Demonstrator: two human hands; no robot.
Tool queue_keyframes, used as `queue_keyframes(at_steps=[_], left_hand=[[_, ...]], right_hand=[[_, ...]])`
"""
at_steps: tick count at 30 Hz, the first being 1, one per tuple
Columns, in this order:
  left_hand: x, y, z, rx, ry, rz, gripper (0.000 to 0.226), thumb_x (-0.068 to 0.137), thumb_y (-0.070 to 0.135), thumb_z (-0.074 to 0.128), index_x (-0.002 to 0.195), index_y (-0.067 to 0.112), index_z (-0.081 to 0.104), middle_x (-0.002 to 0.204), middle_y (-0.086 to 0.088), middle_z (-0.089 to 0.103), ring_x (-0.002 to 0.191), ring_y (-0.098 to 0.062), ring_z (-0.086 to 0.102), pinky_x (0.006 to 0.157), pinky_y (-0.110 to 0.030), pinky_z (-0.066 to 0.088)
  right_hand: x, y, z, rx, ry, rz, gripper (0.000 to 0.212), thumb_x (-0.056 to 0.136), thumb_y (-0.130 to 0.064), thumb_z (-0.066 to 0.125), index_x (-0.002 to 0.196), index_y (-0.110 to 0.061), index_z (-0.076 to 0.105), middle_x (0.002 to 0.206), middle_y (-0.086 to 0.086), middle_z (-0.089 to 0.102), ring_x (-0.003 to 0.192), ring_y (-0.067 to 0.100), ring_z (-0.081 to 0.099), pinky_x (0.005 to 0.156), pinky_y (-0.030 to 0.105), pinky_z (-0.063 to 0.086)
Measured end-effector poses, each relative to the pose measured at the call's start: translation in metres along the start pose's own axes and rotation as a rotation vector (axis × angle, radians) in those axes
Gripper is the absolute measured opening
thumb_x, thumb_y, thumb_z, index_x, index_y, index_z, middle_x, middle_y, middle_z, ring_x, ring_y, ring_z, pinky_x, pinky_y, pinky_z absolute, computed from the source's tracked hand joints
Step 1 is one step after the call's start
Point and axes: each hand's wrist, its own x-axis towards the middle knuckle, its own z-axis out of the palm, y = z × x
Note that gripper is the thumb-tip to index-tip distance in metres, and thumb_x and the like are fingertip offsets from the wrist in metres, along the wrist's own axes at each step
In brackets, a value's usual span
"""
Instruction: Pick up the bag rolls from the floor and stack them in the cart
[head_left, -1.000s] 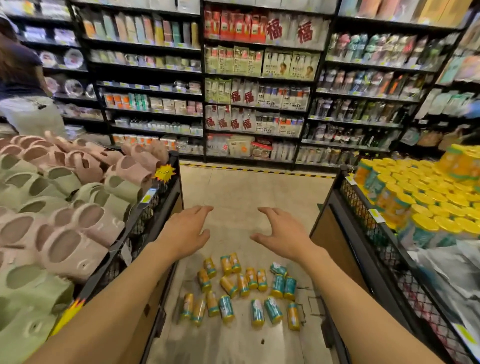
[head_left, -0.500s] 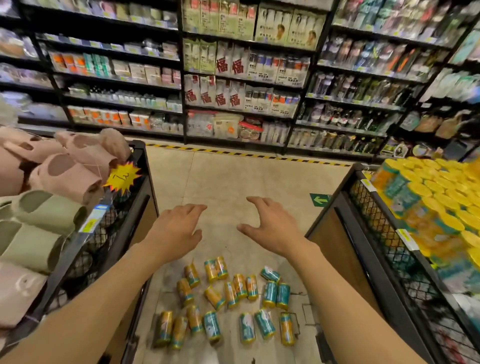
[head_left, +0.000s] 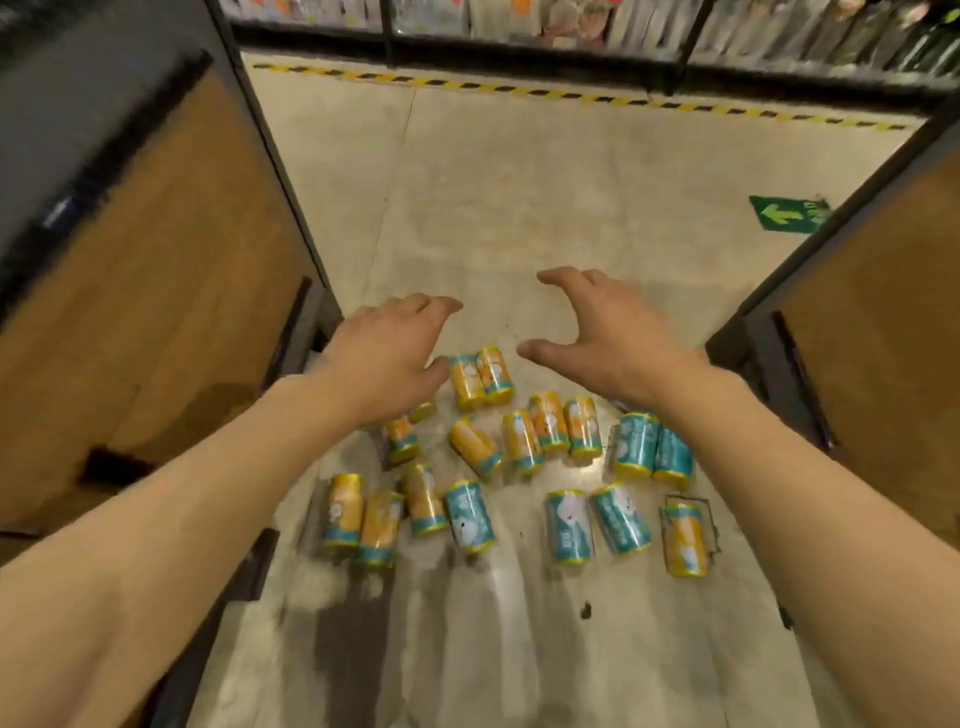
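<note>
Nearest, two bare forearms enter from 7 and 5 o'clock and reach down over the floor (head_left: 519, 208). Just beyond them the bag rolls (head_left: 519, 441) lie scattered on their sides at the middle of the view, in two loose rows: orange ones mostly toward 9 o'clock, teal ones toward 3 o'clock, several touching in pairs. None is held; all rest on the floor, so I judge the task has barely begun.

Above the far row the left hand (head_left: 387, 353) hovers palm down with fingers loosely spread, its grip empty. The right hand (head_left: 608, 338) is open wider, thumb and fingers arched apart like a claw, holding nothing. That spread suggests readiness to scoop several rolls at once, probably the orange pair at 12 o'clock of the pile.

Room is narrow: a wood-panelled cart (head_left: 171, 260) walls the aisle at 9 o'clock and another cart (head_left: 872, 322) at 3 o'clock, both close beside the outer rolls. Toward 12 o'clock the floor runs bare to a yellow-black stripe (head_left: 571, 96) below the shelves (head_left: 519, 21).
</note>
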Motion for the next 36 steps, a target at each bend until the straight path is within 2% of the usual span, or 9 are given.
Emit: queue_keyframes(at_steps=[5,8,13,17,20,28,33,36], left_hand=[[0.012,-0.028,0.163,0.023,-0.029,-0.01,0.061,0.095,0.037,0.052,0.151,0.02,0.036,0.144,-0.01,0.051,0.13,-0.033,0.051,0.102,-0.046,0.044],[0.009,-0.042,0.234,-0.033,-0.031,-0.038,0.071,0.083,0.042,0.042,0.149,0.017,0.039,0.141,-0.014,0.053,0.131,-0.035,0.051,0.104,-0.048,0.043],[0.005,-0.061,0.312,-0.022,0.009,-0.041,0.062,0.095,0.031,0.057,0.151,0.017,0.036,0.149,-0.011,0.047,0.136,-0.033,0.046,0.105,-0.043,0.038],[-0.001,-0.072,0.344,-0.034,0.032,-0.052,0.063,0.095,0.031,0.059,0.152,0.019,0.034,0.153,-0.008,0.044,0.14,-0.03,0.042,0.109,-0.043,0.035],[-0.014,-0.073,0.346,-0.031,0.021,-0.098,0.061,0.097,0.036,0.055,0.152,0.026,0.031,0.152,-0.001,0.043,0.14,-0.027,0.042,0.108,-0.042,0.035],[-0.027,-0.079,0.355,-0.071,0.03,-0.139,0.063,0.095,0.039,0.058,0.152,0.028,0.031,0.15,0.0,0.046,0.136,-0.028,0.046,0.105,-0.042,0.038],[-0.035,-0.088,0.368,-0.119,-0.007,-0.19,0.062,0.097,0.042,0.054,0.152,0.028,0.031,0.155,-0.001,0.041,0.14,-0.03,0.041,0.11,-0.046,0.035],[-0.041,-0.093,0.372,-0.126,-0.023,-0.205,0.061,0.098,0.039,0.054,0.152,0.024,0.032,0.152,-0.003,0.045,0.137,-0.03,0.044,0.107,-0.043,0.036]], right_hand=[[0.019,0.054,0.159,-0.015,0.0,-0.022,0.081,0.082,-0.062,0.068,0.15,-0.027,0.038,0.147,0.01,0.049,0.134,0.035,0.048,0.107,0.051,0.043],[0.02,0.073,0.229,-0.054,-0.017,-0.023,0.082,0.082,-0.063,0.065,0.151,-0.028,0.036,0.148,0.01,0.046,0.135,0.037,0.046,0.107,0.049,0.043],[0.019,0.087,0.305,-0.094,-0.017,-0.036,0.081,0.083,-0.065,0.063,0.15,-0.031,0.034,0.148,0.007,0.046,0.134,0.034,0.045,0.101,0.046,0.043],[0.021,0.091,0.333,-0.095,-0.001,-0.037,0.08,0.084,-0.063,0.064,0.151,-0.032,0.033,0.146,0.007,0.047,0.134,0.033,0.046,0.099,0.045,0.043],[0.014,0.09,0.338,-0.081,-0.031,-0.003,0.082,0.084,-0.063,0.066,0.152,-0.03,0.033,0.147,0.007,0.047,0.135,0.031,0.045,0.1,0.044,0.042],[0.011,0.076,0.379,0.024,-0.132,0.079,0.085,0.082,-0.064,0.068,0.149,-0.022,0.035,0.145,0.009,0.049,0.132,0.032,0.049,0.1,0.047,0.047],[0.015,0.069,0.432,0.382,-0.228,0.284,0.087,0.079,-0.05,0.08,0.145,-0.011,0.04,0.141,0.012,0.054,0.128,0.032,0.052,0.1,0.041,0.047],[0.02,0.073,0.468,0.582,-0.272,0.455,0.105,0.058,-0.062,0.084,0.141,-0.013,0.043,0.137,0.011,0.058,0.121,0.031,0.059,0.099,0.046,0.052]])
